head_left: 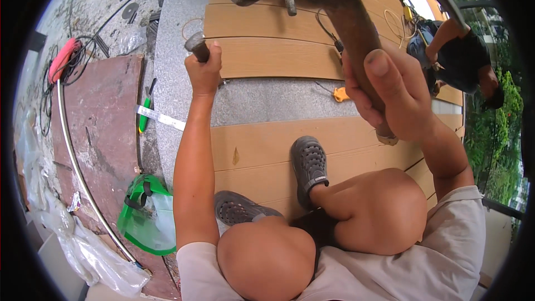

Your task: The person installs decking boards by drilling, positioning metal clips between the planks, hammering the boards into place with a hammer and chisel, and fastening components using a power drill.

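In my right hand (395,92) is a hammer (356,30), its fingers wrapped round the wooden handle with the thumb along it. The dark, worn metal head is raised close to the view, at the top. Lower and to the left, my left hand (204,75) is closed round a chisel (197,44); its flat, battered top points up. The chisel's lower end is mostly hidden behind the fist, beside the left end of a tan plank (278,56). The hammer head is apart from the chisel.
Tan planks (251,139) lie under my shoes, with grey stone between the plank rows. A green-handled tool (146,112), a white strip (170,121) and a green-edged clear bag (147,217) lie left. A yellow tool (341,95) sits in the gap. Another person (457,56) bends at right.
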Motion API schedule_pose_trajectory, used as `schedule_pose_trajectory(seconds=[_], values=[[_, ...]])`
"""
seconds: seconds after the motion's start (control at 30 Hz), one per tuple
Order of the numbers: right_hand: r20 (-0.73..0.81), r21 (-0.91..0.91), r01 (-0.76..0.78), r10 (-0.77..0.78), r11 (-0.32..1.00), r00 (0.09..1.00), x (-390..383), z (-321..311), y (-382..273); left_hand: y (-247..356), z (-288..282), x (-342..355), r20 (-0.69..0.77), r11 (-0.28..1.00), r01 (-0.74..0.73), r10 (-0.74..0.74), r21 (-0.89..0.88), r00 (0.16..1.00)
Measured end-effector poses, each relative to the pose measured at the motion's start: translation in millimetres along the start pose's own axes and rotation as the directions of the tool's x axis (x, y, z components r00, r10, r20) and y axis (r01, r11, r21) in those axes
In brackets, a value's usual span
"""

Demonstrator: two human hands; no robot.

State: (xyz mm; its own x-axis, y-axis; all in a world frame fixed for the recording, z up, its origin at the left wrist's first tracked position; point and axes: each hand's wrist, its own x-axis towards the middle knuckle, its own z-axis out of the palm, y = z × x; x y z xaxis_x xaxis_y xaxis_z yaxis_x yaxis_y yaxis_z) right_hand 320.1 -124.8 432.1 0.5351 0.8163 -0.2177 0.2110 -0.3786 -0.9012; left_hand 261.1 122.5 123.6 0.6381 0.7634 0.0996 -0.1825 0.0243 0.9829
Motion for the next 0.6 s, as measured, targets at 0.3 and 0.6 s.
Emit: schedule_pose_trajectory(seconds=[0.3, 0.6], values=[[0.046, 0.181, -0.235, 0.231, 0.955, 0.972, -24.7, 10.3, 71.6, 19.7, 2.3, -15.5, 0.006, 0.995, -0.006, 0.006, -0.096, 1.000], [0.051, 0.228, -0.249, 0.243, 0.942, 0.969, -29.7, 7.8, 91.7, 16.0, 19.4, -12.1, 0.014, 0.997, -0.059, 0.060, -0.042, 0.998]])
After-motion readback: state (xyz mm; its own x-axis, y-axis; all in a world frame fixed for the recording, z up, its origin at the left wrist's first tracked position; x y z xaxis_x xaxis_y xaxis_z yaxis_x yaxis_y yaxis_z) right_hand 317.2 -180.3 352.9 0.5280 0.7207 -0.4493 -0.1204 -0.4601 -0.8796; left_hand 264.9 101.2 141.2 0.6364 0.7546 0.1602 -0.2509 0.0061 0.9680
